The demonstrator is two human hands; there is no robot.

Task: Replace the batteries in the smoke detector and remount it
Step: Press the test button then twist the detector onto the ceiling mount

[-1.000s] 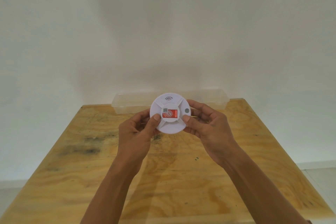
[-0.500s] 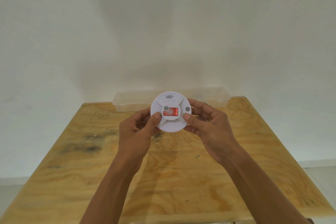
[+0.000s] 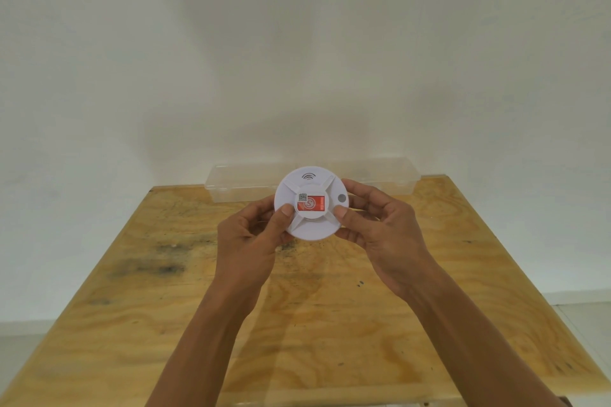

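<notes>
A round white smoke detector (image 3: 311,225) is held up above the wooden table, its front facing me. It has a red label and a small code sticker at its centre, a wave mark near the top and a grey button at the right. My left hand (image 3: 251,241) grips its left edge with the thumb on the front. My right hand (image 3: 380,228) grips its right edge, thumb on the front too. The detector's back is hidden.
A plywood table (image 3: 297,324) with dark stains on the left fills the lower view. A long clear plastic box (image 3: 373,175) lies along the table's far edge against a white wall. Pale floor shows at both sides.
The detector and both hands sit slightly higher in the view than a second ago. The grip is unchanged.
</notes>
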